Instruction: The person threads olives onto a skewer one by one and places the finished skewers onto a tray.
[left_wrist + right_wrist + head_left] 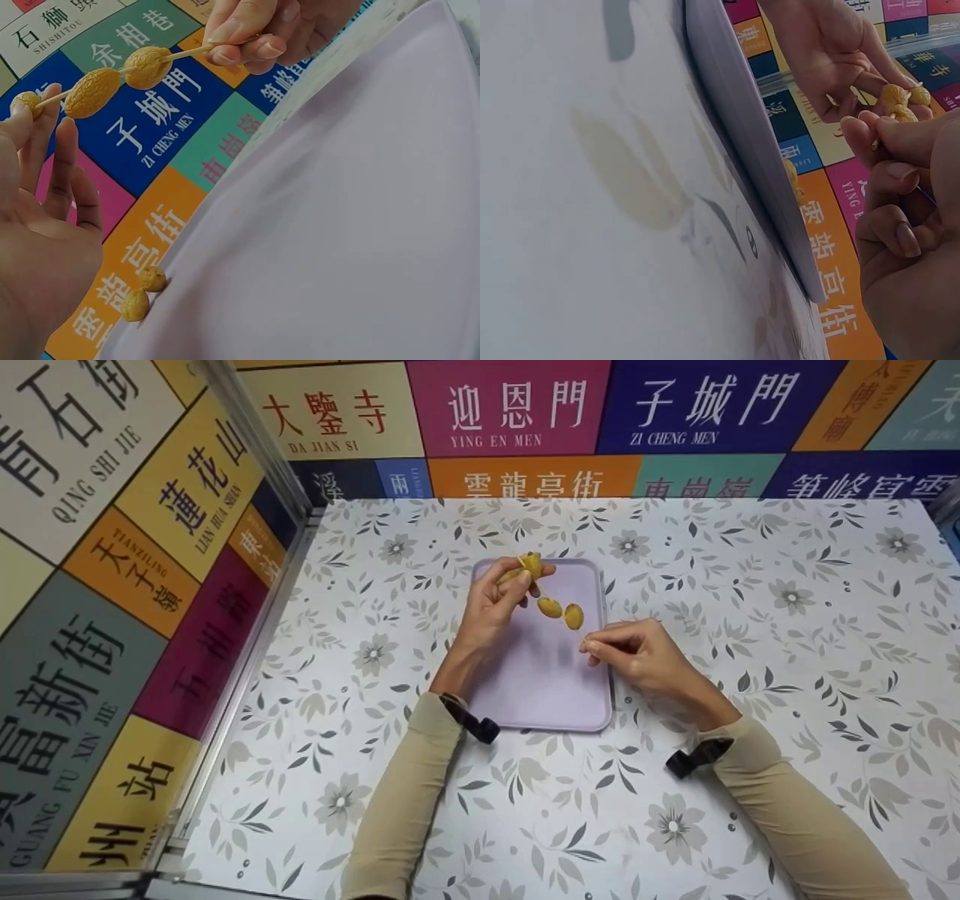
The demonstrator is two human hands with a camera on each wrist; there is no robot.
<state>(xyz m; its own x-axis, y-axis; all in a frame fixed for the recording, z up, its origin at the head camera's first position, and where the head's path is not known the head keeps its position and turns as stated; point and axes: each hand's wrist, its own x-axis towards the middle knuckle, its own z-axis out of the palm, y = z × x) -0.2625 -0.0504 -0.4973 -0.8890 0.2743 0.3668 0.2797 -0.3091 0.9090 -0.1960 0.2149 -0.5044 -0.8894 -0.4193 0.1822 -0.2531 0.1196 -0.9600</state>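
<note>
Skewer [189, 52], thin, bearing wrinkled yellow pieces [550, 607]; held above lilac tray [551, 690]. Left hand [491, 596]: pinches far-left piece [531, 562]. Right hand [636, 652]: pinches bare near-right end, seemingly the best hold. Likely light, snappable; pieces probably soft.

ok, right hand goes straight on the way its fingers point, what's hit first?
Probably the nearest yellow piece on the thin stick the right hand pinches; a second piece lies beyond. Depth in the head view is unclear.

Wrinkled yellow fruits [93, 93] on a skewer [186, 53]
</note>
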